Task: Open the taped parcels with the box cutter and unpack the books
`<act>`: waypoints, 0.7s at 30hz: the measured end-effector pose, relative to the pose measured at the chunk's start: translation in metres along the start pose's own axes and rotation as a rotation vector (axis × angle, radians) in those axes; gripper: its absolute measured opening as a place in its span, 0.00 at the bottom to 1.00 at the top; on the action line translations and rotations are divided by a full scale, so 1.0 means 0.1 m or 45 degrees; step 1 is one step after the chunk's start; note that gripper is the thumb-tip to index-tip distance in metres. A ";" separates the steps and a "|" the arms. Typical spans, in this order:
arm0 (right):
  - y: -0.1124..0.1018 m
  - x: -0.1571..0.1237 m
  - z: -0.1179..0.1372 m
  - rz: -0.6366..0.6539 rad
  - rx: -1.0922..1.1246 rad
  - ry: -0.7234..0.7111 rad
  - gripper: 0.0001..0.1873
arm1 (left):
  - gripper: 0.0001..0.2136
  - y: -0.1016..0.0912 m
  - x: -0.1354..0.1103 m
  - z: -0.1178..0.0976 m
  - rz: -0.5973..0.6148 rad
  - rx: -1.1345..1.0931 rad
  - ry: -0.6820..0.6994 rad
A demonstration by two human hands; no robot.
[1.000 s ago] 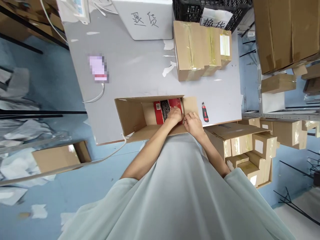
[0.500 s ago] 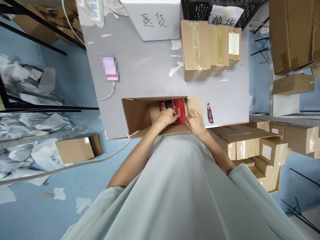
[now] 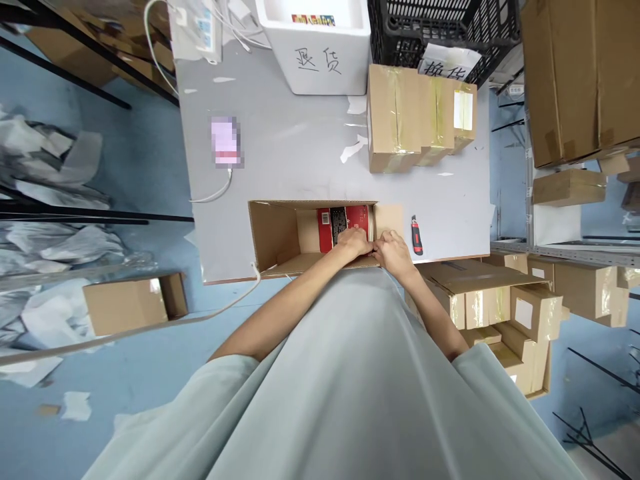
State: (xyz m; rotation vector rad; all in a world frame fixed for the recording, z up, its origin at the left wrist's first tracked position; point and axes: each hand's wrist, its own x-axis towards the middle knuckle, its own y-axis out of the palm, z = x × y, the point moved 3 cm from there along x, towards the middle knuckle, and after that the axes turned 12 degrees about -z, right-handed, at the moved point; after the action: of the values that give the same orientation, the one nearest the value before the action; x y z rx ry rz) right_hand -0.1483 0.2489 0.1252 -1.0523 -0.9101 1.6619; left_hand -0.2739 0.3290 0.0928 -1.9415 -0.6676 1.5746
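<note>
An open cardboard box [image 3: 274, 230] lies at the table's front edge, with a red and black printed package [image 3: 326, 233] inside it at the right end. My left hand [image 3: 355, 243] reaches over the package, fingers curled down at the box's right end and partly hidden. Against it, at the right edge by the turned-out flap [image 3: 391, 217], is my right hand [image 3: 392, 251] with its fingers pinched together. The fingertips of both hands meet; whatever lies between them is too small to make out. A red and black utility knife [image 3: 417, 236] rests on the table right of the flap.
Taped cartons [image 3: 395, 120] stand at the back right, before a black crate [image 3: 425, 30]. A white bin [image 3: 327, 70] with handwriting is left of them. A phone [image 3: 226, 141] on a cable lies at left. More cartons [image 3: 535, 313] are stacked below the table's right side.
My left hand has slid right across the package to meet my right hand at the box's end. The view has shifted, showing more of the white bin's inside.
</note>
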 end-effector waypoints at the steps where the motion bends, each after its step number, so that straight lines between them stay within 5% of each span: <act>1: 0.00 0.00 0.00 0.002 -0.012 -0.002 0.08 | 0.28 -0.03 -0.03 0.02 -0.015 0.005 -0.011; 5: 0.01 0.03 0.00 0.003 -0.049 -0.007 0.07 | 0.26 -0.25 -0.24 0.32 -0.097 0.049 -0.021; 13: -0.05 0.20 -0.01 0.062 -0.056 -0.156 0.07 | 0.17 -0.49 -0.69 1.42 -0.374 -0.025 -0.039; 17: -0.22 0.40 0.10 -0.012 0.004 -0.289 0.27 | 0.22 -0.43 -0.78 1.61 -0.474 -0.083 -0.041; 21: -0.37 0.69 0.50 -0.140 0.038 -0.473 0.41 | 0.22 -0.34 -0.86 1.61 -0.525 -0.170 0.029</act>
State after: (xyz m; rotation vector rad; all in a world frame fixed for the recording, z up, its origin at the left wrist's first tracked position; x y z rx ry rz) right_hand -0.1970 0.3201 0.1603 -0.6691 -1.1554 1.8025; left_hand -0.4491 0.3127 0.1506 -1.7652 -1.1074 1.2769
